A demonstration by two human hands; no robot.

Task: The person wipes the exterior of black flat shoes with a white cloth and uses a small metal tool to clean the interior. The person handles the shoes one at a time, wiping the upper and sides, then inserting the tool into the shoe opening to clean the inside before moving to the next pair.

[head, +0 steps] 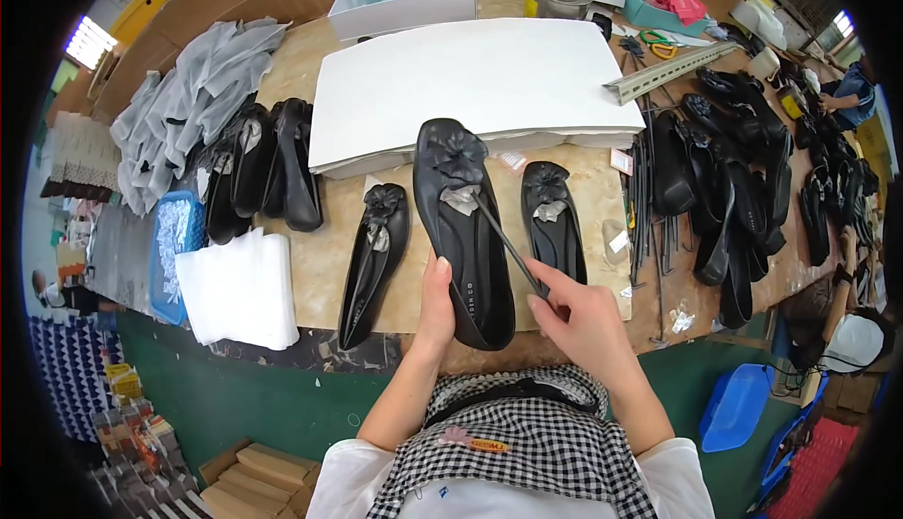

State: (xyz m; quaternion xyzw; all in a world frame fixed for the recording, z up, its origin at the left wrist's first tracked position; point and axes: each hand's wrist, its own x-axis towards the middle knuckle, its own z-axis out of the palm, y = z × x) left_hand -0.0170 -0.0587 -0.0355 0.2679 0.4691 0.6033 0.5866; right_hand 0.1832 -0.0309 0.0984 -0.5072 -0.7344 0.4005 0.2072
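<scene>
My left hand (439, 300) grips a black flat shoe (487, 307) by its side, its toe tilted away from me above the table. A black flower ornament (455, 156) sits on its toe, and crumpled pale paper (460, 199) shows at the throat. Between the thumb and fingers of my right hand (578, 307) is a thin dark rod (511, 245), its far end at that paper. On the table to the left lies a similar shoe (377, 258) with a thin strip or rod along its inside. Another flowered shoe (554, 230), also paper-stuffed, lies behind my right hand.
A thick stack of white sheets (473, 75) lies beyond the shoes. More black shoes stand left (296, 166) and pile up right (734, 173), beside thin metal rods (642, 216). Smaller white sheets (240, 293) adjoin a blue basket (176, 258). Other people are at the far right.
</scene>
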